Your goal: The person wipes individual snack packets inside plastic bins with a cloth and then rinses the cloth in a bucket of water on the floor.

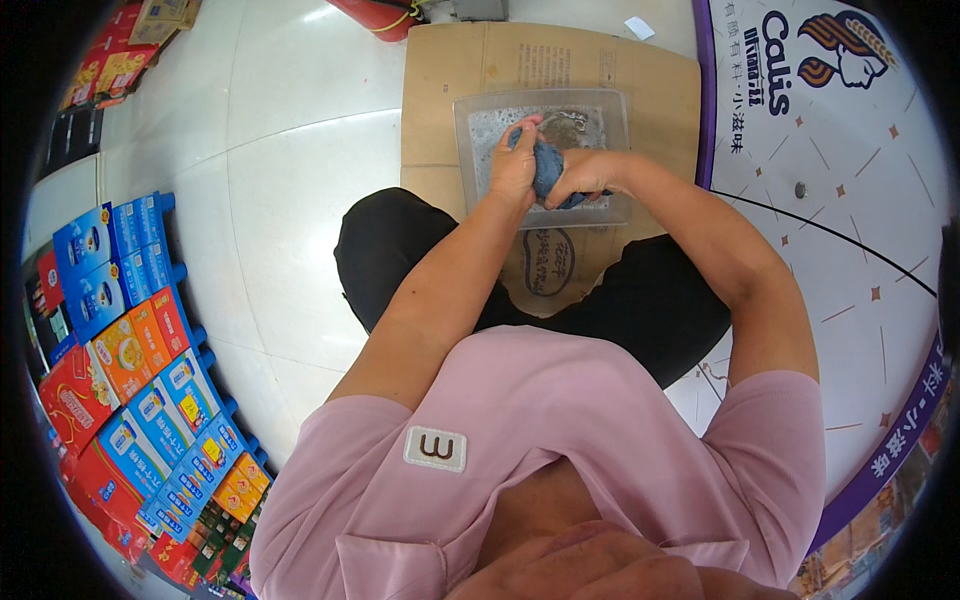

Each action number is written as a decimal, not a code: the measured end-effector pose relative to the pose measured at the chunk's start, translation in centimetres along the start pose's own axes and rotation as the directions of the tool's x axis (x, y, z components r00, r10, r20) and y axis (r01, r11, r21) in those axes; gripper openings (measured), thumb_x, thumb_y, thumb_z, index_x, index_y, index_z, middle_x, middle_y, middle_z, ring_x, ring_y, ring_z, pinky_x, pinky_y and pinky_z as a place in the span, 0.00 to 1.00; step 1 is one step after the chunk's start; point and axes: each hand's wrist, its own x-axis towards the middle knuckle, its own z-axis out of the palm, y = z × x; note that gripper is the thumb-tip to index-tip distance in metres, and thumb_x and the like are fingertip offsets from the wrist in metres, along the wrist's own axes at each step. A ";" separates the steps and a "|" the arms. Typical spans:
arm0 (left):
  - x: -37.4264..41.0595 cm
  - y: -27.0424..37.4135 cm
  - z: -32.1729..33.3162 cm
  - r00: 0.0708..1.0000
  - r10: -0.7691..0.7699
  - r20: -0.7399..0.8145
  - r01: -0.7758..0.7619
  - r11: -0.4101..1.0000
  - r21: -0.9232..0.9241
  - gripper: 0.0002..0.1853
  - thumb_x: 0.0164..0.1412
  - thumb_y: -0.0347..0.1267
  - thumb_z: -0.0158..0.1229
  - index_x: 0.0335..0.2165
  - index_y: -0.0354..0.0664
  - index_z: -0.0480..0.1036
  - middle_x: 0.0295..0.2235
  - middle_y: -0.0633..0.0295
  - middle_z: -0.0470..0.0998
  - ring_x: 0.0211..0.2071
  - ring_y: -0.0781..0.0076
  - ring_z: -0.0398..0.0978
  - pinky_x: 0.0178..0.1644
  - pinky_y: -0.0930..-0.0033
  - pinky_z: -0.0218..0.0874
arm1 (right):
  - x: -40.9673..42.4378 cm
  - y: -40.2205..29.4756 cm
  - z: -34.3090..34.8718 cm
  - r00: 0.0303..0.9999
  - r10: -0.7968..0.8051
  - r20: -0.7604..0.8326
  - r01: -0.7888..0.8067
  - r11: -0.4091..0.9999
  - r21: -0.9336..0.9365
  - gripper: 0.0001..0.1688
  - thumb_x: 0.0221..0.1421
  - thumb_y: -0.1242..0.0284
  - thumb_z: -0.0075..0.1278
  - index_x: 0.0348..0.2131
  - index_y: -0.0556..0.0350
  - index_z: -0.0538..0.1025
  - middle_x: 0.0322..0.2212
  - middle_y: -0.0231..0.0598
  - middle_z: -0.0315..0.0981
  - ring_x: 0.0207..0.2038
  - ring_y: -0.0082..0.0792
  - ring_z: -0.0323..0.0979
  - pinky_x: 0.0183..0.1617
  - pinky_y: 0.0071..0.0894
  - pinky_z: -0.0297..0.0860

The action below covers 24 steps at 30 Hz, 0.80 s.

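A wet blue-grey cloth (548, 169) is bunched and gripped by both hands. My left hand (514, 166) is wrapped around its left side, thumb pointing up along it. On the other side, my right hand (586, 174) clasps it with the fingers curled under and partly hidden. Both hands are over a clear plastic tub (541, 218) that contains murky, sudsy water (564, 127). Under the tub is a flattened cardboard sheet (435, 97) with printing and handwriting on it.
A white display surface with purple edging (817, 157) stands close on the right. To the left, stacked product boxes (154, 409) rest on a blue pallet. A red fire extinguisher (379, 16) and a scrap of white paper (639, 28) lie beyond the cardboard. Pale tiles (300, 165) cover the floor.
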 end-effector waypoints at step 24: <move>3.3 -2.7 -2.6 0.879 -0.229 -0.418 0.138 0.962 -0.237 0.13 0.70 0.33 0.48 0.45 0.34 0.67 0.36 0.53 0.73 0.34 0.57 0.74 0.39 0.54 0.71 | 1.9 1.0 6.1 0.606 -0.718 -0.343 -0.110 0.352 -0.929 0.30 0.50 0.71 0.57 0.51 0.56 0.63 0.34 0.47 0.75 0.32 0.50 0.79 0.33 0.45 0.74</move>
